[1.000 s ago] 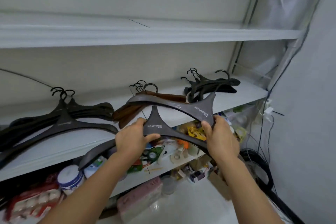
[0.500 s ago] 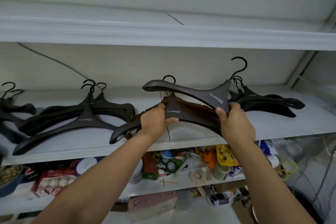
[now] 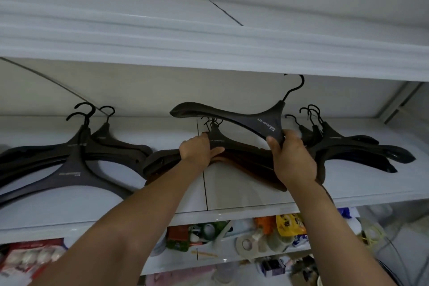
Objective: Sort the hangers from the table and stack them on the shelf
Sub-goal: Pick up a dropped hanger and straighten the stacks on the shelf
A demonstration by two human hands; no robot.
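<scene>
Black hanger (image 3: pixel 232 116), one arm hidden behind the gripping right hand (image 3: pixel 293 158), tilts above a second hanger (image 3: pixel 217 140) pinched by the left hand (image 3: pixel 199 151).

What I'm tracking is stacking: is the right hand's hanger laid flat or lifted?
Lifted, tilted: right hand grips the hanger at its neck, arm raised above the middle pile.

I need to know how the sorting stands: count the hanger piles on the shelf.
3: the left pile, the middle pile under the left hand, and the right pile beside the right hand, which holds one more hanger. Others may lie beyond the frame.
</scene>
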